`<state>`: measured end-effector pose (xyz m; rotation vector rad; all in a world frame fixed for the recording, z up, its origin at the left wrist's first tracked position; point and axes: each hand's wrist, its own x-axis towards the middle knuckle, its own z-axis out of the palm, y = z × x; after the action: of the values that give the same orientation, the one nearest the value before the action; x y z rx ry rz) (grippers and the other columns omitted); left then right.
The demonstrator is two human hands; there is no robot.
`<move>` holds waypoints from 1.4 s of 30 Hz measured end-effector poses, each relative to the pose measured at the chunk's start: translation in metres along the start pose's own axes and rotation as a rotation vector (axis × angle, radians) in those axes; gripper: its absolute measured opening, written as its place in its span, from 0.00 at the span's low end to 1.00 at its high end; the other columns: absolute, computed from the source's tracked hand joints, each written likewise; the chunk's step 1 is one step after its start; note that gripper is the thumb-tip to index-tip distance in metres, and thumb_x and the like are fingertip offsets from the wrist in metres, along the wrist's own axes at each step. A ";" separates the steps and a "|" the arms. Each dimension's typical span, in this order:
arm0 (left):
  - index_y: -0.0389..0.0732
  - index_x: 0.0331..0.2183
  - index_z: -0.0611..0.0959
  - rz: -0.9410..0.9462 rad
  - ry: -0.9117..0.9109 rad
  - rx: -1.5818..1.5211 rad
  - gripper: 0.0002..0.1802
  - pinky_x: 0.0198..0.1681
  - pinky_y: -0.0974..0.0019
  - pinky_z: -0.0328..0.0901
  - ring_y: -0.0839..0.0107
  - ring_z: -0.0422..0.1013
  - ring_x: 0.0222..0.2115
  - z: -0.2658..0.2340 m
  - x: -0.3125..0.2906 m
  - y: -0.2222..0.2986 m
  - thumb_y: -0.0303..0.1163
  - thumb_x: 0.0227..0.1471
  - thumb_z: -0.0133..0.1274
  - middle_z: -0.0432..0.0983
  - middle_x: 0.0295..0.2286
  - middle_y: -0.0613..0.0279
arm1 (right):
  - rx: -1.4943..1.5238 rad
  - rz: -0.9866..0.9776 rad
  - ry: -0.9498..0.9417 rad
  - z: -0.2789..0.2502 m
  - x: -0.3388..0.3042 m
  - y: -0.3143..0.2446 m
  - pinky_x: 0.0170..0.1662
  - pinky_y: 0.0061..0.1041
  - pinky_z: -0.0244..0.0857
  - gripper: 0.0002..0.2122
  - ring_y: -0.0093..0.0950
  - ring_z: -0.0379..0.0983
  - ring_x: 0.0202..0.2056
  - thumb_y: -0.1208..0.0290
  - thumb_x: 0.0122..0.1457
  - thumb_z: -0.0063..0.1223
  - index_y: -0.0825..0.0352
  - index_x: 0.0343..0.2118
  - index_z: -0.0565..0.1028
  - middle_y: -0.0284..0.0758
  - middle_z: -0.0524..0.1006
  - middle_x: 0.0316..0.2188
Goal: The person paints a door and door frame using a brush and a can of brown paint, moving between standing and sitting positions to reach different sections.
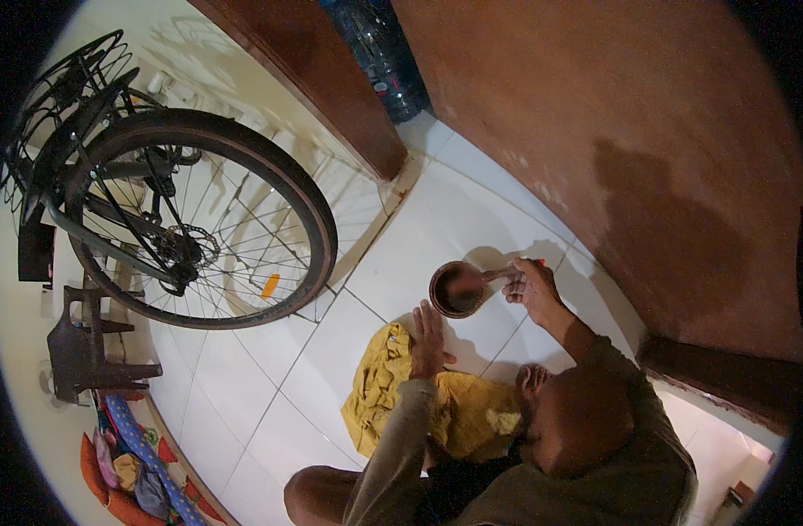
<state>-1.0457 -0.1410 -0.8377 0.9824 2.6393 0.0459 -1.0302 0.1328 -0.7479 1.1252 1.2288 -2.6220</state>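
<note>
A small round brown pot (437,302) stands on the white tiles, its inside dark reddish brown. My right hand (530,287) is closed round the handle of what looks like a paintbrush (495,274), with its head at the pot's right rim; the bristles are too blurred to make out. My left hand (428,342) has its fingers stretched out toward the pot's near left side, holding nothing. Whether its fingertips touch the pot, I cannot tell. Beneath and beside that hand lies a crumpled yellow cloth (375,386), spreading right toward my foot.
A bicycle wheel (318,219) stands at the left. The brown wall (542,114) rises on the right, with a large clear bottle (388,66) at its far end beside a brown door edge (331,79). A dark plastic chair (77,351) and colourful fabrics (138,465) are far left.
</note>
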 end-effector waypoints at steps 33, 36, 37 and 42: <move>0.31 0.66 0.43 -0.060 -0.042 -0.022 0.79 0.68 0.43 0.47 0.35 0.35 0.66 0.000 -0.007 -0.002 0.54 0.24 0.73 0.34 0.65 0.33 | -0.616 -1.623 -0.611 0.333 0.041 -0.353 0.48 0.23 0.68 0.13 0.20 0.75 0.42 0.64 0.65 0.53 0.69 0.43 0.80 0.33 0.82 0.39; 0.30 0.66 0.45 -0.041 0.062 -0.138 0.80 0.69 0.43 0.45 0.36 0.36 0.66 0.018 -0.011 -0.011 0.57 0.23 0.73 0.36 0.65 0.34 | -0.424 -1.863 -0.592 0.361 0.029 -0.363 0.38 0.18 0.68 0.14 0.16 0.72 0.33 0.64 0.65 0.53 0.65 0.49 0.79 0.30 0.81 0.39; 0.31 0.66 0.45 0.008 0.038 -0.026 0.80 0.69 0.44 0.46 0.36 0.36 0.66 0.008 -0.005 -0.008 0.57 0.21 0.73 0.36 0.65 0.34 | -0.413 -1.842 -0.610 0.351 0.028 -0.362 0.38 0.19 0.69 0.15 0.18 0.75 0.35 0.64 0.65 0.53 0.66 0.50 0.78 0.33 0.81 0.43; 0.31 0.66 0.44 -0.037 0.045 -0.116 0.81 0.68 0.45 0.48 0.35 0.35 0.66 0.001 -0.007 -0.003 0.53 0.19 0.75 0.34 0.65 0.35 | -0.677 -1.371 -0.598 0.279 0.092 -0.287 0.44 0.22 0.70 0.16 0.21 0.76 0.39 0.65 0.64 0.54 0.67 0.50 0.78 0.33 0.81 0.41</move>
<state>-1.0424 -0.1483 -0.8370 0.9049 2.6611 0.2121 -1.3556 0.1633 -0.4990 -0.8763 2.8841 -2.1931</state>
